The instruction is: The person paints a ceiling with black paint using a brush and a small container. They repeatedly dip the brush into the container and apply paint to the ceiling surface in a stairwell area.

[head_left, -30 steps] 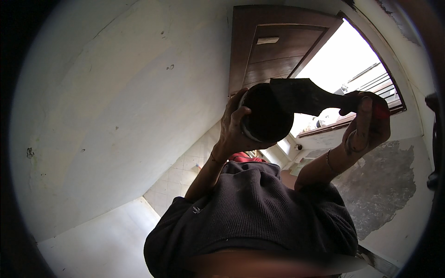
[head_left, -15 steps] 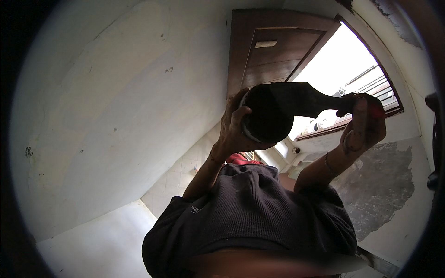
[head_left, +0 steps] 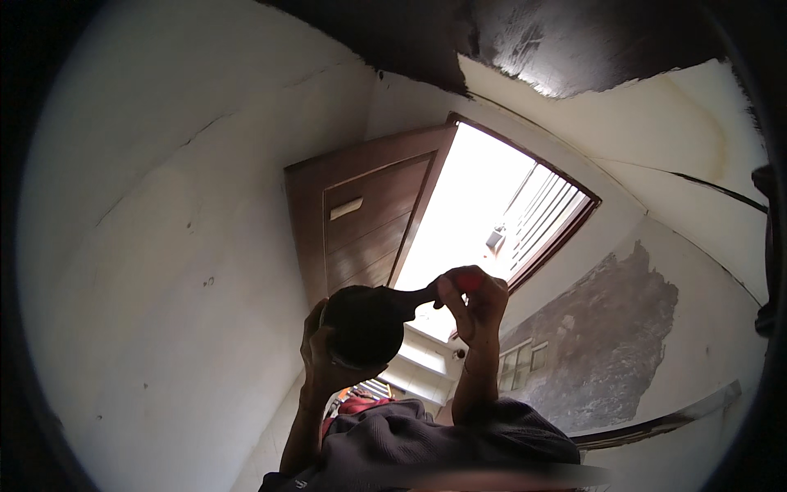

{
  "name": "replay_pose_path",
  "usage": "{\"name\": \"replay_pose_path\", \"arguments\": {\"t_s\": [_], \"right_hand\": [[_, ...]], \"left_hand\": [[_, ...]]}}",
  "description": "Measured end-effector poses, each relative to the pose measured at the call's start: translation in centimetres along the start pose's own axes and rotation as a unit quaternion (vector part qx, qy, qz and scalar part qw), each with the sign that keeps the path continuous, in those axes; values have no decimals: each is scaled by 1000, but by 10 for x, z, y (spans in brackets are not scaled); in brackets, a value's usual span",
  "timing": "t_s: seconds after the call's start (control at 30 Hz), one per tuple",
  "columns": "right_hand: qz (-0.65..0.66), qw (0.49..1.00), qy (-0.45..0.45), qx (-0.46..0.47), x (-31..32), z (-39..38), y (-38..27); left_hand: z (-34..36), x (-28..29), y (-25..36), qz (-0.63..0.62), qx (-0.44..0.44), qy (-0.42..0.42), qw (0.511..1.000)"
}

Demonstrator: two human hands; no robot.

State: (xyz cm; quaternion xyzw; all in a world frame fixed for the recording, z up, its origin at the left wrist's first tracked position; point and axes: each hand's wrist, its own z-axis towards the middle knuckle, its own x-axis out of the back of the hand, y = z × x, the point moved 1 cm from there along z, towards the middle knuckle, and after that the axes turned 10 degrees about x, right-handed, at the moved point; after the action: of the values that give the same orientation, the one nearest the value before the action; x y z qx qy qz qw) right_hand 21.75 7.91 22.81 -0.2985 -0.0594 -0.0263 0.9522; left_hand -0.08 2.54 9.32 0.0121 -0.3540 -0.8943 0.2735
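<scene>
My left hand (head_left: pixel 316 351) is wrapped round the side of a dark round tub (head_left: pixel 361 332), seen against the light as a nearly black disc with a pale rim. My right hand (head_left: pixel 478 303) is closed on the handle of a putty knife (head_left: pixel 416 298), and a bit of red shows at that hand. The knife's narrow neck points left, and its blade overlaps the upper right of the tub. Whether the blade touches the tub's contents I cannot tell; what the tub holds is too dark to make out.
A brown wooden door (head_left: pixel 373 221) stands ajar beside a bright opening with a railing (head_left: pixel 553 205). Dark grey patches cover part of the right wall (head_left: pixel 598 344) and the ceiling (head_left: pixel 557 45). A pale, cracked wall (head_left: pixel 188 246) runs along the left.
The view has tilted, so more dark ceiling shows. Both hands, tub and putty knife now appear lower and further left. The blade looks narrower, as if turned more edge-on.
</scene>
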Motion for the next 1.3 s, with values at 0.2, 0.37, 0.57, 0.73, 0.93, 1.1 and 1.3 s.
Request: {"name": "replay_pose_path", "arguments": {"t_s": [0.2, 0.37, 0.57, 0.73, 0.93, 1.1, 1.3], "right_hand": [[-13, 999, -33, -24, 3, -7, -5], [-66, 997, -47, 0, 10, -14, -6], [-72, 996, -26, -36, 19, -21, -7], [-98, 991, -53, -76, 23, -28, -9], [-86, 992, -53, -76, 24, -30, -8], [-80, 992, -22, -96, 26, -35, -3], [-32, 984, 86, -150, 23, -41, 14]], "left_hand": [[-5, -3, -11, -27, 15, -28, 999], [-5, -13, -14, -55, -3, -37, 998], [-4, -17, -14, -44, 5, -59, 997], [-4, -19, -13, -57, 1, -64, 996], [-5, -18, -17, -34, -19, -70, 997], [-6, -20, -24, -41, -13, -79, 996], [-4, -22, -33, -53, -24, -59, 997]]}}
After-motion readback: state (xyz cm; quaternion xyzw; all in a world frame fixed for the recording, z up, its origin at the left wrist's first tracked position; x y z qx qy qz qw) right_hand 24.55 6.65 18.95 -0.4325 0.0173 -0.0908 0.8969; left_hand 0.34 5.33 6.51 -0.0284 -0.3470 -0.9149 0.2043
